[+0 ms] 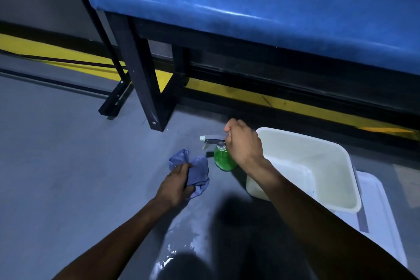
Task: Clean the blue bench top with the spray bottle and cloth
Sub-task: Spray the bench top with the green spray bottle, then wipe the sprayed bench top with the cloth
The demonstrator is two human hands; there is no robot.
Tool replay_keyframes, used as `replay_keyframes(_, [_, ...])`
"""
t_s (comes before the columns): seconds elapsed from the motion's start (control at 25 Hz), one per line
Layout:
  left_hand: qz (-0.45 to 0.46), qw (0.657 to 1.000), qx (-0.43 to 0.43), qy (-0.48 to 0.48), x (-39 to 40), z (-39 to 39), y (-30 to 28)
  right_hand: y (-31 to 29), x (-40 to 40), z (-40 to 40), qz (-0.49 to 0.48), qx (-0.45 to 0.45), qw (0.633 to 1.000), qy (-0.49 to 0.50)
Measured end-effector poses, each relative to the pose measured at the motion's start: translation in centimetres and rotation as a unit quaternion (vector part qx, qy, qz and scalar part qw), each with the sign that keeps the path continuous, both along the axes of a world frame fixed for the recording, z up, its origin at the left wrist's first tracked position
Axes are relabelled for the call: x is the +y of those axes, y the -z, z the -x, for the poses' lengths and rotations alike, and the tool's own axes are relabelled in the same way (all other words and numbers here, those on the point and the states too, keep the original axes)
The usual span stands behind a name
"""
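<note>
Grey floor point(56, 166) fills the lower view, with a yellow stripe point(250, 95) running along its far edge under the bench. Above it stands the blue bench top point(250, 2), padded and glossy, on a black frame point(145, 79). To the right, on the floor, a pale plastic tub point(336, 166) sits tilted, and a white lid or tray point(384, 223) lies partly beneath it. Wet patches point(181, 245) shine on the floor near the person. The right hand point(244, 143) is curled around the neck of the spray bottle point(223, 158), a green bottle with a grey trigger head pointing left, low by the floor just left of the tub. The left hand point(176, 186) grips the blue cloth point(197, 169), bunched on the floor just left of the bottle.
</note>
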State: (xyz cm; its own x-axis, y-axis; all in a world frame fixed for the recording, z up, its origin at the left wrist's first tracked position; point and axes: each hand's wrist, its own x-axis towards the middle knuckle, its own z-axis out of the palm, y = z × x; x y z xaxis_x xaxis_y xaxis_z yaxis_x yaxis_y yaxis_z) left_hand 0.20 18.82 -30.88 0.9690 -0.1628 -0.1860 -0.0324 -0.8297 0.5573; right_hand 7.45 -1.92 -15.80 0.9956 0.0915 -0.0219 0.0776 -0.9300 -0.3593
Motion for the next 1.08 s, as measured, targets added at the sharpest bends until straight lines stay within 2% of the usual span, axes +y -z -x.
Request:
replay_keyframes(0.24, [0.085, 0.992, 0.050, -0.080, 2.1, -0.6, -5.6, -1.0, -0.9, -0.5, 0.027, 0.040, 0.999, 0.022])
replay_keyframes(0.32, [0.172, 0.979, 0.069, -0.082, 3.4, -0.7, -9.6, -1.3, -1.4, -0.6, 0.011, 0.066, 0.997, 0.031])
replay_keyframes(0.4, [0.237, 0.968, 0.066, -0.058, 4.3, -0.8, -15.0, -1.7, -1.9, -0.6, 0.008, 0.096, 0.995, 0.039])
replay_keyframes(0.52, [0.258, 0.964, 0.056, 0.011, 4.4, -0.7, -23.8, -3.1, -2.6, -0.1, 0.046, 0.121, 0.991, 0.037])
replay_keyframes(0.56, [0.264, 0.963, 0.044, 0.035, 3.9, -0.8, -26.8, -4.5, -2.9, 0.5, 0.032, 0.126, 0.991, 0.028])
replay_keyframes(0.6, [0.273, 0.960, 0.029, 0.059, 3.0, -1.0, -29.9, -6.5, -3.3, 1.3, -0.037, 0.144, 0.989, 0.015])
replay_keyframes(0.64, [0.284, 0.956, 0.007, 0.078, 1.6, -1.1, -33.1, -9.1, -3.9, 2.4, -0.171, 0.181, 0.969, 0.007])
replay_keyframes(0.68, [0.293, 0.951, -0.019, 0.093, 0.0, -1.2, -36.1, -11.9, -4.4, 3.6, -0.346, 0.223, 0.911, -0.001])
replay_keyframes(0.72, [0.302, 0.946, -0.047, 0.107, -1.9, -1.3, -38.7, -15.0, -5.0, 4.9, -0.512, 0.282, 0.811, -0.023])
replay_keyframes(0.76, [0.307, 0.941, -0.072, 0.123, -3.9, -1.4, -41.0, -17.9, -5.7, 6.1, -0.635, 0.306, 0.708, -0.049])
replay_keyframes(0.8, [0.297, 0.938, -0.104, 0.143, -6.0, -1.8, -42.9, -20.6, -6.3, 7.1, -0.706, 0.291, 0.643, -0.061])
replay_keyframes(0.84, [0.268, 0.939, -0.136, 0.168, -8.3, -2.4, -44.6, -23.1, -7.0, 7.8, -0.742, 0.246, 0.621, -0.061])
replay_keyframes(0.92, [0.204, 0.938, -0.183, 0.213, -12.4, -4.3, -47.4, -27.2, -8.7, 7.7, -0.750, 0.107, 0.652, -0.006])
replay_keyframes(0.96, [0.200, 0.933, -0.192, 0.228, -14.1, -5.8, -48.1, -28.9, -10.0, 7.4, -0.742, 0.044, 0.668, 0.035])
replay_keyframes(1.04, [0.202, 0.938, -0.204, 0.193, -16.2, -9.8, -48.2, -31.5, -14.2, 5.9, -0.691, -0.073, 0.713, 0.095])
replay_keyframes(1.08, [0.160, 0.947, -0.226, 0.160, -16.5, -12.3, -47.7, -32.7, -16.6, 5.1, -0.628, -0.135, 0.758, 0.114])
